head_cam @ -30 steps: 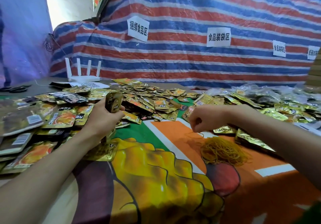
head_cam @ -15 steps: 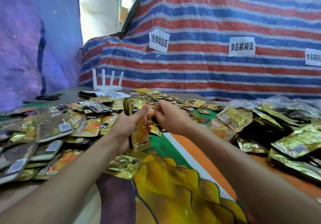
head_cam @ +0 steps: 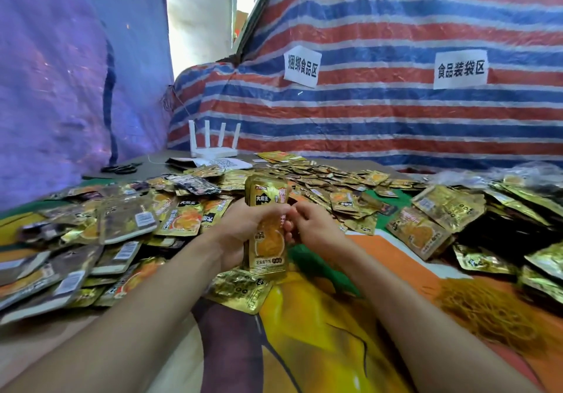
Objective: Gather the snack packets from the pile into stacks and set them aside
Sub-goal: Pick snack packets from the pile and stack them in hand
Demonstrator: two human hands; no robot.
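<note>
Grip of left hand (head_cam: 240, 228) round one packet stack (head_cam: 268, 241), right hand (head_cam: 316, 228) touching

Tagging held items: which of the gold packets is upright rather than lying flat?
The stack of packets gripped in the left hand, centre frame: it stands on end, with the right hand at its edge. The rest lie down in the pile.

left hand (head_cam: 240, 234): bare | right hand (head_cam: 316, 228): bare | forearms (head_cam: 137, 316): bare
</note>
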